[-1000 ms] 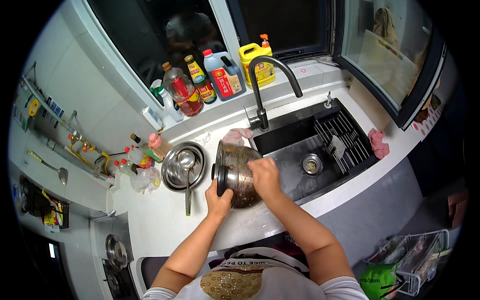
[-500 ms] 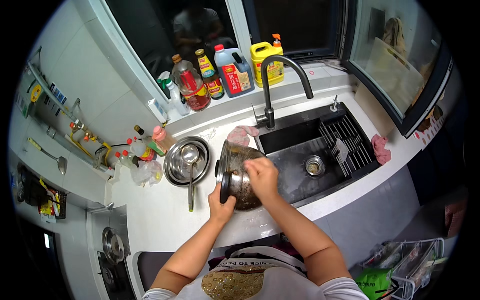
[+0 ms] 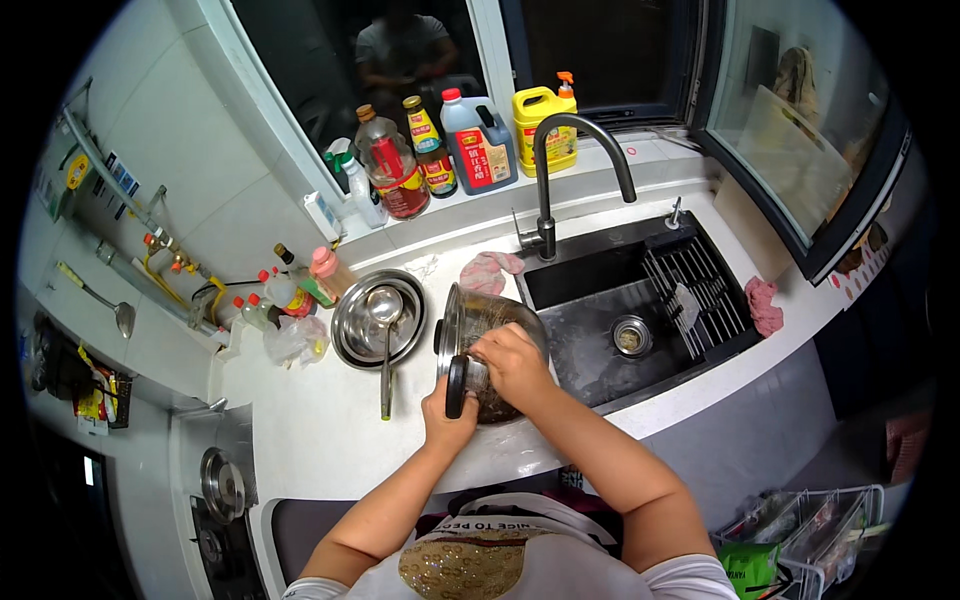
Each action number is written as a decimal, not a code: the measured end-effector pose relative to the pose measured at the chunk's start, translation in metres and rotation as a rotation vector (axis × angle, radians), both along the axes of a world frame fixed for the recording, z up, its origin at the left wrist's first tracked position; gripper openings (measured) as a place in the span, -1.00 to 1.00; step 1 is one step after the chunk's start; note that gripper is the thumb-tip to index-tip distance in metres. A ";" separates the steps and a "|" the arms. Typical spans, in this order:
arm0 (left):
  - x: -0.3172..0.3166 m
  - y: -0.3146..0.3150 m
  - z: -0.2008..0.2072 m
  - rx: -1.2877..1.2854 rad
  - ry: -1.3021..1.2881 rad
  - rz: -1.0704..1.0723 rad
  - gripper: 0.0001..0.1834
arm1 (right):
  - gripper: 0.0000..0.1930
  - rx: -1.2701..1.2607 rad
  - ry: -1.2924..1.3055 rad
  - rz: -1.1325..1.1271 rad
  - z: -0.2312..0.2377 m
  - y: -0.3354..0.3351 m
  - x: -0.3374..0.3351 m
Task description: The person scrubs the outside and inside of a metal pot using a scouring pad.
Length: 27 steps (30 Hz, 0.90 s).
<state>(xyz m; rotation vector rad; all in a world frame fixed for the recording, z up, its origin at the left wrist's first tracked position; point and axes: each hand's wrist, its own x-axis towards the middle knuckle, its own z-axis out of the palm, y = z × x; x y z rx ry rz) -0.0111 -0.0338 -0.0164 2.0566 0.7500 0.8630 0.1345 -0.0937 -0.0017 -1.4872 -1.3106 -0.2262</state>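
A stainless steel pot (image 3: 468, 312) with brown stains is tipped on its side on the counter, against the sink's left edge. My left hand (image 3: 447, 420) is closed around its near black handle (image 3: 457, 386). Pressed to the stained outer surface, close to that handle, is my right hand (image 3: 516, 368). Its fingers are curled, and whatever they may hold is hidden. Left of the pot stand nested steel bowls (image 3: 345, 345), with a metal ladle (image 3: 386, 372) resting in them, its handle sticking out over the near rim.
The black sink (image 3: 590, 372) with a drying rack (image 3: 690, 300) lies right, under a dark faucet (image 3: 543, 195). Pink cloths (image 3: 490, 270) lie beside it. Several bottles (image 3: 400, 180) line the windowsill. More small bottles (image 3: 290, 293) and a plastic bag (image 3: 296, 342) sit left. An open window pane (image 3: 800, 140) juts in.
My right hand has moved left and slightly down across the pot's surface, closer to the handle. My left hand still grips the handle. The whole view has shifted slightly.
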 end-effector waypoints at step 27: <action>0.007 0.006 0.000 0.047 0.121 0.038 -0.80 | -0.87 0.089 0.224 -0.166 -0.012 -0.012 -0.017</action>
